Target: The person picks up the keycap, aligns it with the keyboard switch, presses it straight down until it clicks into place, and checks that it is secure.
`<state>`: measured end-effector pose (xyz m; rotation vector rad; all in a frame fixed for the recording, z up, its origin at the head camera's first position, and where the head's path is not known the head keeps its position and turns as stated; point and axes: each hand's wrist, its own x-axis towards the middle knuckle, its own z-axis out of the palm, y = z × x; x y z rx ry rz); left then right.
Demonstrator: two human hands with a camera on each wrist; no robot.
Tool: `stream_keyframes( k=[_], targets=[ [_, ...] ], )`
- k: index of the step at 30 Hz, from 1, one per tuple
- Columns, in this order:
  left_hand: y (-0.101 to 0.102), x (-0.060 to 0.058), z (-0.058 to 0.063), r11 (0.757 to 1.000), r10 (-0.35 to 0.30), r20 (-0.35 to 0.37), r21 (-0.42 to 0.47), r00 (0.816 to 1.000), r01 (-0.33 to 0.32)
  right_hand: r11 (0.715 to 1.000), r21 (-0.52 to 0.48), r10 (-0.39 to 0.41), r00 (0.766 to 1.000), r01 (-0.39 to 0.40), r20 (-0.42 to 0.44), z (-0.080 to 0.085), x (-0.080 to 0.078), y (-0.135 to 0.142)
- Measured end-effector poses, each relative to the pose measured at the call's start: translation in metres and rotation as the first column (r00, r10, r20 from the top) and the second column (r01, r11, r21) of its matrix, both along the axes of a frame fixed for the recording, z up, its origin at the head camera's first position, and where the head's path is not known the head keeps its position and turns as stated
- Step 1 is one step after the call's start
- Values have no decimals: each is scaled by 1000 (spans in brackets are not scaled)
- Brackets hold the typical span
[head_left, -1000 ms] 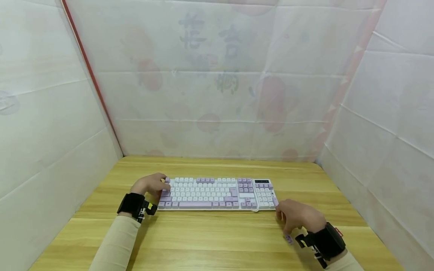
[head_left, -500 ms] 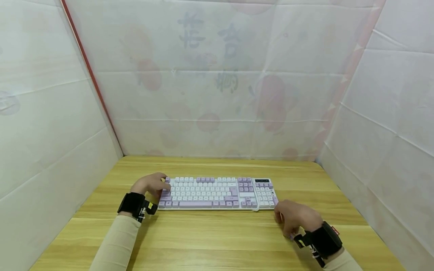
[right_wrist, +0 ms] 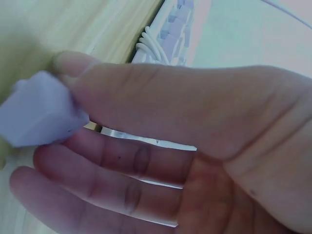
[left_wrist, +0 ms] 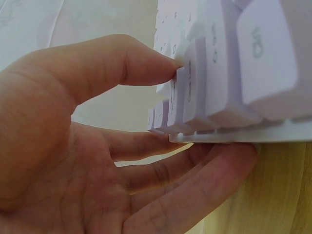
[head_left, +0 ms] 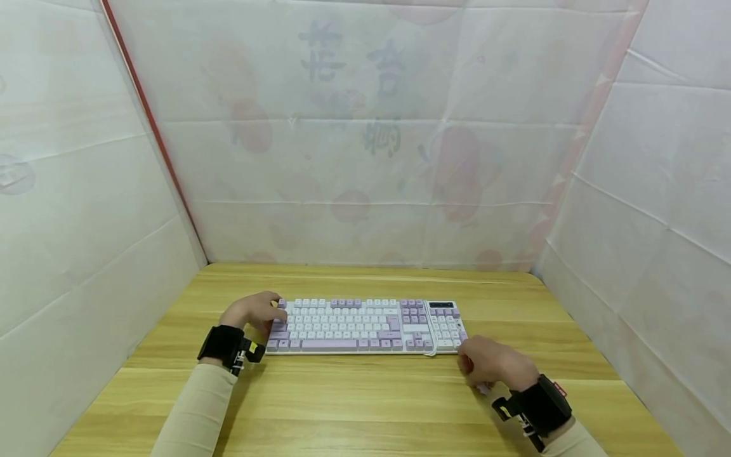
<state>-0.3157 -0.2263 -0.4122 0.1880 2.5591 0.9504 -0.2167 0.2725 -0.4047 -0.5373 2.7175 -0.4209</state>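
Note:
A white and purple keyboard [head_left: 342, 327] lies on the wooden table. My left hand [head_left: 255, 311] grips its left end: in the left wrist view the thumb [left_wrist: 146, 66] rests on the edge keys while the other fingers [left_wrist: 209, 185] reach below the frame. Off the keyboard's lower right corner, my right hand [head_left: 495, 363] pinches a small pale purple keycap [right_wrist: 39, 112] between thumb and fingers. In the head view only a bit of this keycap shows below the fingertips. The other right fingers are bent beneath it in the right wrist view.
A white cable [head_left: 432, 330] runs down across the keyboard beside the number pad, bundled at the front edge. Pale printed sheets form a back wall [head_left: 354, 165] and side walls around the wooden table [head_left: 342, 406]. Both wrists wear black bands with small cameras.
My right hand has shifted slightly left and up, towards the keyboard's corner, and the keycap has moved and turned with it. The left hand and the keyboard stay in place.

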Motion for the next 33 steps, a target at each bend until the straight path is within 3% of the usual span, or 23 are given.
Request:
stream_keyframes(
  k=[9,16,26,33],
  targets=[
    [0,-1,-1,1000,2,11,11,1000,-2,999,-38,-21,999,22,39,1,0,2],
    [1,1,1,1000,4,7,2,1000,-4,994,-39,-97,983,104,156,10,6,0],
    [0,1,-1,1000,4,9,6,1000,-4,999,-25,-43,998,44,47,4,2,0],
    [0,0,0,1000,-6,1,-1,1000,6,999,19,-34,999,33,31,1,-3,-2]
  ],
)
